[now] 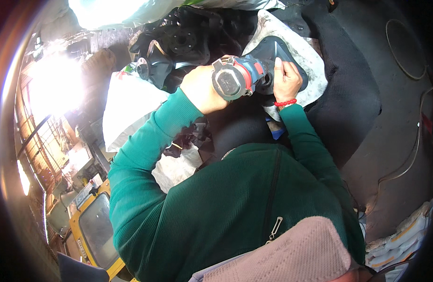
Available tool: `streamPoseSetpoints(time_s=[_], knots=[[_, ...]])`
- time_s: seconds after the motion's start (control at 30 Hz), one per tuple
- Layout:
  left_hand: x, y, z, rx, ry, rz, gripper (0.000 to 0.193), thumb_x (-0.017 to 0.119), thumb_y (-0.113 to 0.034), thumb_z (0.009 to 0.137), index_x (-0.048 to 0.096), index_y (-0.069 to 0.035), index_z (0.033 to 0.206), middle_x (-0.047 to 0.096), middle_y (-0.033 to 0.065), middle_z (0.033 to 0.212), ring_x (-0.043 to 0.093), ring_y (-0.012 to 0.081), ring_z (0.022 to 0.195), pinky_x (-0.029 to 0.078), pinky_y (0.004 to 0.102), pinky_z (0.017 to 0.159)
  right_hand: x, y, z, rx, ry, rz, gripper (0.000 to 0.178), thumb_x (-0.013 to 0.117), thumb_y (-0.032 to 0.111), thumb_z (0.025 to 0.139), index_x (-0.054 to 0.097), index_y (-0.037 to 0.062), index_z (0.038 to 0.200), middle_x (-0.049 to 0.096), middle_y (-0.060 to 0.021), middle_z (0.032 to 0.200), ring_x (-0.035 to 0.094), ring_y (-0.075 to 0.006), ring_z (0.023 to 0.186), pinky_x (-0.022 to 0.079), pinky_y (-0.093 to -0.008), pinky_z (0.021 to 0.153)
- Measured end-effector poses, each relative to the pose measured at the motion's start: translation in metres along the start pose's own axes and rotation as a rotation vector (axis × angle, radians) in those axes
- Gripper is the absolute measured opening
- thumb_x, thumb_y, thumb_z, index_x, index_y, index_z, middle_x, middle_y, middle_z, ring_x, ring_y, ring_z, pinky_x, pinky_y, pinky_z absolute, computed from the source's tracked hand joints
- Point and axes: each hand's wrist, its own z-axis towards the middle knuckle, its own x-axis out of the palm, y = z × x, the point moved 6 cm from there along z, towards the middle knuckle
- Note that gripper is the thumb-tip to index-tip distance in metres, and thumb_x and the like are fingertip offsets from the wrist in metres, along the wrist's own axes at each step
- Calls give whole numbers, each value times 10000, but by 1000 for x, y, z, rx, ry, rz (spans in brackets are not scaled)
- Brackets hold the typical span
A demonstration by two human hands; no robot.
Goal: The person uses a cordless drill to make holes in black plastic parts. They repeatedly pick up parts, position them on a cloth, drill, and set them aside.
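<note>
My left hand [200, 89] is closed around a blue-and-red power tool [250, 70]. The tool's round dark end points toward me. Its other end meets a black moulded part [280, 47], whose wide flat flange faces up. My right hand [287, 81], with a red bead bracelet at the wrist, grips this part on its near right side, thumb extended along it. Beneath the part lies a stained whitish cloth [315, 66] over my leg. The tool's tip and the exact contact point are hidden.
Several black moulded parts [181, 42] are piled beyond my left hand. A white sack [125, 110] stands at the left, near a yellow-framed machine [96, 230]. A thin cable [416, 141] runs along the floor at right. White bundles [400, 237] lie at lower right.
</note>
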Motion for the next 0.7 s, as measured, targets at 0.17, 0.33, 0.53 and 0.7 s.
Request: streamPoseSetpoints(time_s=[0.17,0.33,0.53,0.7], knots=[[7,0,-3,-54,37,75,333,692,-272,730,640,-81,998,681,146,837,671,312,810,546,382,737,2,-10,-5,-15,4,-35,306,646,198,866,542,25,636,510,-111,605,509,-295,539,387,-386,515],[7,4,-15,87,-157,-3,391,721,-318,753,622,-71,1039,677,153,913,669,307,847,540,384,761,7,-2,6,-55,10,-33,350,639,241,866,528,26,613,523,-124,603,523,-323,561,397,-401,529],[17,-12,-82,-20,-192,-109,504,771,-248,750,581,-88,1188,652,110,1093,629,249,1037,484,348,921,-17,-43,10,579,71,503,261,617,200,899,647,15,1080,640,-39,796,598,-165,689,507,-283,675],[44,-25,-123,292,-325,-218,457,770,-168,705,598,-67,1116,630,121,1068,621,296,979,487,388,858,-58,2,-16,714,432,1213,417,426,-82,885,448,-49,1300,525,-159,1263,506,-285,1205,422,-414,1040]])
